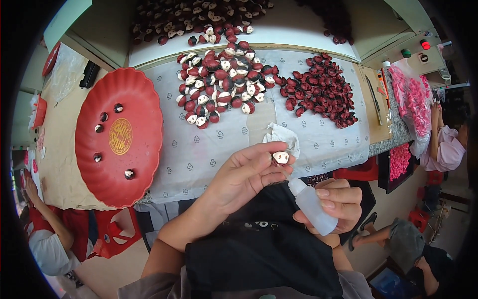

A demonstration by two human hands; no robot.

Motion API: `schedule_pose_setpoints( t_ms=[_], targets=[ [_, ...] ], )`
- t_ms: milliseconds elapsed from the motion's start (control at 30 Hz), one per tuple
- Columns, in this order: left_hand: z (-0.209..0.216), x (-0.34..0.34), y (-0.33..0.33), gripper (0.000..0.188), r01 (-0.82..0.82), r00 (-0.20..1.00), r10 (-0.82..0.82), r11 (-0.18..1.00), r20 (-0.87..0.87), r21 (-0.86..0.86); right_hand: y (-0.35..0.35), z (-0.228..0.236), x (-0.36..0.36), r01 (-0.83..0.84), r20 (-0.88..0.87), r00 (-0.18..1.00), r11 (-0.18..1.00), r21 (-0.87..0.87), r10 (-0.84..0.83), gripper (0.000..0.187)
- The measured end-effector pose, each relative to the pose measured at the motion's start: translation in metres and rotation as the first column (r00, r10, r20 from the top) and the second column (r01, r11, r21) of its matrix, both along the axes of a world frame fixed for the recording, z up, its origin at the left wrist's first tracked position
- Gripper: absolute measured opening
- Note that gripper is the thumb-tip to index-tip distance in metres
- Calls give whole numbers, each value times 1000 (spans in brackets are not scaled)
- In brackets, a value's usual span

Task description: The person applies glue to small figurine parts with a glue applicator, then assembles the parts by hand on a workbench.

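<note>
Between the thumb and fingers of my left hand (241,172) is a small doll head (280,157) with a white face and a dark red back. My right hand (343,199) is wrapped round a translucent white squeeze bottle (315,212). The bottle tilts, its thin nozzle pointing up and left close under the doll head; I cannot tell whether they touch. Behind my fingers lies a crumpled white cloth or tissue (286,137). Farther off are a pile of red, black and white doll heads (219,84) and a heap of dark red cup-shaped pieces (321,89).
A red scalloped tray (149,99) at left carries several small heads. Behind stands an open-fronted box (348,45) with more pieces and coloured buttons at its right. Bagged pink pieces (411,97) lie at right. Other people (50,244) sit at both sides.
</note>
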State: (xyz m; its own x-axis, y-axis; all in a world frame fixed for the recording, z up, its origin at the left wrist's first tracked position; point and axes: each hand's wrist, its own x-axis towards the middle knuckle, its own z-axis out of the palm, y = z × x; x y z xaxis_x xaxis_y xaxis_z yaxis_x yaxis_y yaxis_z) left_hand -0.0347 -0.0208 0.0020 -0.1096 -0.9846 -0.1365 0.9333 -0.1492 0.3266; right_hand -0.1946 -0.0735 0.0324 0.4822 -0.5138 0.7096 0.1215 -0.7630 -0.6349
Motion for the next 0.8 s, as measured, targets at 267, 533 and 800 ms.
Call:
schedule_pose_setpoints(
  t_ms=[267,533,800],
  targets=[
    [1,-1,-1,30,-17,999,17,1000,37,22,2,4,-2,-11,3,1000,998,58,11,54],
    [0,1,-1,30,-37,998,36,999,43,24,-1,2,-1,-12,-6,1000,1000,-8,12,45],
    [-1,2,-2,32,-18,999,17,1000,36,14,-2,2,-3,-13,-5,1000,1000,-9,13,45]
  ],
)
